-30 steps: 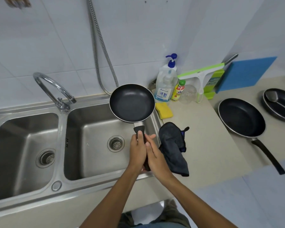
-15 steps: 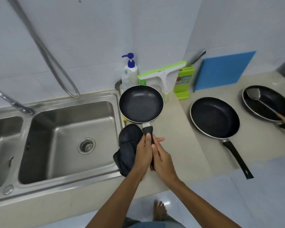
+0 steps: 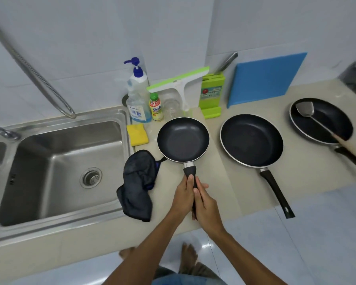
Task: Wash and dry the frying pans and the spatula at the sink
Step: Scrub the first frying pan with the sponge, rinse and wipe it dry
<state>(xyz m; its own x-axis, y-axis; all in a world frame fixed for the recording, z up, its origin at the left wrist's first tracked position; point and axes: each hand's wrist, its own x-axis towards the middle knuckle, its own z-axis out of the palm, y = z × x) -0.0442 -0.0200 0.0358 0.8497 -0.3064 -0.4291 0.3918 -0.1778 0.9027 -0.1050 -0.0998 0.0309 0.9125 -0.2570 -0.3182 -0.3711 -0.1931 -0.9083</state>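
Small frying pan (image 3: 183, 138) is over the worktop (image 3: 220, 182), between the dark cloth (image 3: 137, 184) and the middle pan (image 3: 251, 139); whether it touches the surface is unclear. Left hand (image 3: 183, 199) and right hand (image 3: 208, 206) both curl their fingers (image 3: 190, 182) round its black handle, hiding most of it. Far right, the spatula (image 3: 305, 110) lies in the third pan (image 3: 325, 120), its handle end blurred.

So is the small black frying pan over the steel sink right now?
No, the small black frying pan is over the beige counter, right of the steel sink, beside the dark cloth.
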